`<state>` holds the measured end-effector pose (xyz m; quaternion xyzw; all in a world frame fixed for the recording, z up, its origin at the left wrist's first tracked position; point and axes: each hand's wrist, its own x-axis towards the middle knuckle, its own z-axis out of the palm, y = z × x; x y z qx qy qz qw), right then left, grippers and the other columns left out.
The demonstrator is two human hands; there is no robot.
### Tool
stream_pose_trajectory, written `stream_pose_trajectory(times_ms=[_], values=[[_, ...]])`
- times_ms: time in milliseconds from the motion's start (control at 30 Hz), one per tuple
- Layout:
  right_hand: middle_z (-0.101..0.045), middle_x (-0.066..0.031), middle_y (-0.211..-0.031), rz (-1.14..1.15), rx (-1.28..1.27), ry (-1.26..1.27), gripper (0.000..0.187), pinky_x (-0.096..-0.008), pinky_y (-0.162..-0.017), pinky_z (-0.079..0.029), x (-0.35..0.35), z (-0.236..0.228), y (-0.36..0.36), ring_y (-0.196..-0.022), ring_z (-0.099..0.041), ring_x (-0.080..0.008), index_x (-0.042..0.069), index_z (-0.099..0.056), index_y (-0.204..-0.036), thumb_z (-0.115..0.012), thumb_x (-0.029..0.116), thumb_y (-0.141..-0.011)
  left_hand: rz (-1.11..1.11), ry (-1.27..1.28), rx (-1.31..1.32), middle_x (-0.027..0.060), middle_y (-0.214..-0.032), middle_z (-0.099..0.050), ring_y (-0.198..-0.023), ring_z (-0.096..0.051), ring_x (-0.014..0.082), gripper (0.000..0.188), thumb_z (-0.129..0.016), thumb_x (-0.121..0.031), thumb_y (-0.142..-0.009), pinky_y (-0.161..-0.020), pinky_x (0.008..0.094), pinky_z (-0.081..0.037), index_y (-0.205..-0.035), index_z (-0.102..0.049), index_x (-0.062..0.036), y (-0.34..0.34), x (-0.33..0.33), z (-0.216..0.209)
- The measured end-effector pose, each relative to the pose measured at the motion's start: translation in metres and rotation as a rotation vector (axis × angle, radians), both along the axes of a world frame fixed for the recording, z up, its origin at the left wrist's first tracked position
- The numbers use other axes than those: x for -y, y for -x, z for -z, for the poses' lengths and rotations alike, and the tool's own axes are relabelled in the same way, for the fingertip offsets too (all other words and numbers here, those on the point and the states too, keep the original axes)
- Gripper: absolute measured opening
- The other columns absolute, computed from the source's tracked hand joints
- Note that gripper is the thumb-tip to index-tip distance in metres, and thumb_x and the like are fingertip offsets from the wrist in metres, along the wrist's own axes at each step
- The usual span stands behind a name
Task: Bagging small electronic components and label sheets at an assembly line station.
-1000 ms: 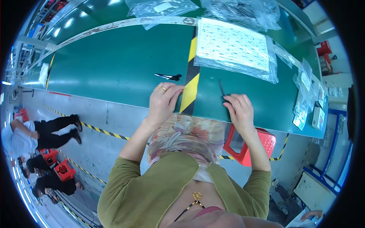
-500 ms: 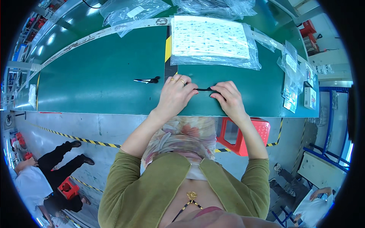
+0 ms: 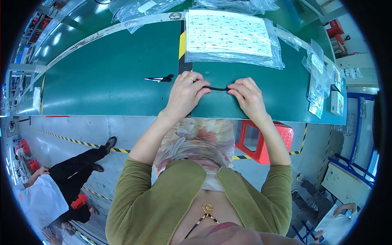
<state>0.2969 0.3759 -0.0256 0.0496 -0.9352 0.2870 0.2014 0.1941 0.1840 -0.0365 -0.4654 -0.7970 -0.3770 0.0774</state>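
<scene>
A thin black cord (image 3: 217, 88) stretches between my two hands, just above the green tabletop near its front edge. My left hand (image 3: 185, 90) pinches one end between thumb and fingers. At the other end, my right hand (image 3: 246, 94) has its thumb and fingers closed on the cord. The cord sags slightly in the middle, and its ends are hidden in my fingers. Left of my left hand lies a pair of small scissors (image 3: 165, 78) with black handles, touched by neither hand.
Beyond my hands lies a printed sheet in a clear plastic sleeve (image 3: 228, 34). Clear bags (image 3: 316, 96) and a small white box (image 3: 337, 103) sit at the right end. A red stool (image 3: 261, 143) stands below the table edge. Other people (image 3: 45, 196) sit behind on both sides.
The cord, straight before, now bends slightly. Both hands keep their hold on it. The whole view has shifted a little, and the person at the left has moved their legs.
</scene>
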Motion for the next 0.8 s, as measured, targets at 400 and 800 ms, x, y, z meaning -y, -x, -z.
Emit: stream_pose_trajectory(times_ms=[400, 800], values=[[-0.059, -0.0143, -0.089, 0.115, -0.063, -0.111, 0.022, -0.0342, -0.073, -0.047, -0.058, -0.031, 0.015, -0.083, -0.057, -0.0291, 0.001, -0.059, -0.092, -0.049, -0.007, -0.075, 0.152, 0.029, -0.068, 0.0088, -0.093, -0.059, -0.088, -0.055, 0.0250, 0.018, -0.063, -0.007, -0.074, -0.075, 0.0326, -0.045, -0.092, -0.063, -0.0031, 0.049, -0.022, -0.051], [-0.056, -0.0101, -0.102, 0.417, -0.152, -0.177, 0.029, -0.0351, -0.077, -0.044, -0.127, -0.017, 0.026, -0.093, -0.053, -0.0276, 0.006, -0.056, -0.105, -0.056, 0.003, -0.076, 0.233, 0.080, -0.200, 0.0128, -0.096, -0.055, -0.089, -0.054, 0.0294, 0.043, -0.062, -0.038, -0.075, -0.078, 0.0354, -0.043, -0.103, -0.056, -0.0068, 0.072, -0.161, -0.017]])
